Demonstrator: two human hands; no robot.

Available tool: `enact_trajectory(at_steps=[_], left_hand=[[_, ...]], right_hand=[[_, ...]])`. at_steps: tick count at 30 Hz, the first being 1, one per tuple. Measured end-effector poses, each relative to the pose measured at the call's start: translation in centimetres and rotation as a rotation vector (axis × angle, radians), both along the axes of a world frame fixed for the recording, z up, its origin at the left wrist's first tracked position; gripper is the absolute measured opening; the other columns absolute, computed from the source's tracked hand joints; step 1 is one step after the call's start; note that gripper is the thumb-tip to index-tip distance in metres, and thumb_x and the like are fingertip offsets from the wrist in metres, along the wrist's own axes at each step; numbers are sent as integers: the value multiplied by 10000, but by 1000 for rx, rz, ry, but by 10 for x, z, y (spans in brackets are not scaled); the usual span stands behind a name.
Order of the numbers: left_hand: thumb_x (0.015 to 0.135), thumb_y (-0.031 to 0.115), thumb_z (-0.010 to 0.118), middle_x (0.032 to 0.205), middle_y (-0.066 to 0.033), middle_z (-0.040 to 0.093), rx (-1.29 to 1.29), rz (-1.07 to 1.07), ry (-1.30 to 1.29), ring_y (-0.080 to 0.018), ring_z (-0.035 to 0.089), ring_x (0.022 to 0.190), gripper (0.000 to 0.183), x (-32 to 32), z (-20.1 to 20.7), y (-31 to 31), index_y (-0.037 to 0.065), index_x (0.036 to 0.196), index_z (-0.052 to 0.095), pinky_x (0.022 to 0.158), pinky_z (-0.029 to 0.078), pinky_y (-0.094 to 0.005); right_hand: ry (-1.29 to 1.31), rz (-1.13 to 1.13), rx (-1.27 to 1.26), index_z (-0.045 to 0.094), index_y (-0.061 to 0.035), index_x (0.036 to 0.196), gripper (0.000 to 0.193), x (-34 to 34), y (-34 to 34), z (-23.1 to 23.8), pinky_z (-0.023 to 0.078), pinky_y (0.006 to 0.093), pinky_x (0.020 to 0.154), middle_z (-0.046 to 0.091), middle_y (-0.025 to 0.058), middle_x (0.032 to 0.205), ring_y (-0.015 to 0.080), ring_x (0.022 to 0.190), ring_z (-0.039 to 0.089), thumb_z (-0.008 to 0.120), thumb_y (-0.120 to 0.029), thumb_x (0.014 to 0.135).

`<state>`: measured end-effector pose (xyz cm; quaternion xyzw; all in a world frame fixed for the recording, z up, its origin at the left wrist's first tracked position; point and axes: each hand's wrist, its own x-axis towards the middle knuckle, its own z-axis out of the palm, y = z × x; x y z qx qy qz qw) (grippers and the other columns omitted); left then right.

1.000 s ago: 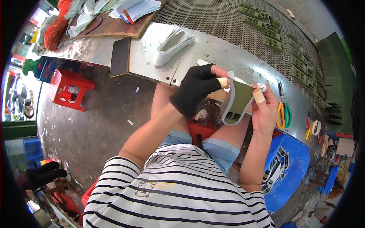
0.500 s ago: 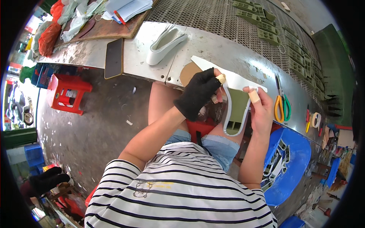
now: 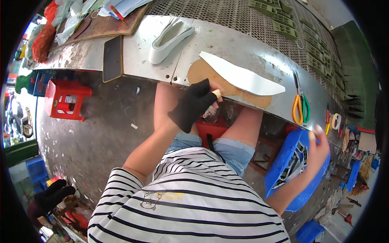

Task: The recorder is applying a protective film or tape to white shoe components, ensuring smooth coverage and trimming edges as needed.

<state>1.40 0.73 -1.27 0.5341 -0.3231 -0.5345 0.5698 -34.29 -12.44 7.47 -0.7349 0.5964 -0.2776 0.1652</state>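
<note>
My left hand (image 3: 195, 104), in a black fingerless glove, hangs at the table's front edge with its fingers loosely curled and nothing visible in them. A pale cover sits on one fingertip. Beside it lies a curved white strip (image 3: 243, 76) on a brown board (image 3: 198, 72). My right hand (image 3: 318, 152) is bare and slightly blurred over the blue basin (image 3: 317, 184); its fingers are spread and hold nothing that I see. Inside the basin lie several green and white pieces (image 3: 299, 160), partly hidden by the hand and forearm.
Scissors (image 3: 301, 106) with orange and green handles lie right of the strip. Folded white strips (image 3: 166, 47) and a phone (image 3: 112, 58) rest on the metal table. Green moulded pieces (image 3: 283, 26) stand on the mesh behind. A red stool (image 3: 67, 97) is on the floor at left.
The green piece with a white edge that both hands held is out of them. My right hand has swung right over the basin; my left has drawn back left, baring the brown board.
</note>
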Motion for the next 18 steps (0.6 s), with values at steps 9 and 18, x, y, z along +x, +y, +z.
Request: enact_trajectory(at_steps=[9, 18], left_hand=[[912, 129, 523, 820, -23, 592, 69, -23, -31, -78, 567, 707, 145, -1, 2, 16, 39, 1008, 584, 645, 470, -233], [900, 129, 542, 807, -24, 599, 95, -27, -58, -84, 569, 702, 153, -2, -4, 13, 28, 1003, 594, 655, 464, -231]], right_hand=[[215, 824, -141, 614, -10, 794, 138, 215, -16, -42, 469, 386, 688, 568, 123, 817, 292, 757, 577, 645, -42, 663], [241, 867, 54, 595, 31, 718, 88, 221, -44, -51, 463, 372, 666, 583, 139, 803, 293, 736, 586, 611, -36, 663]])
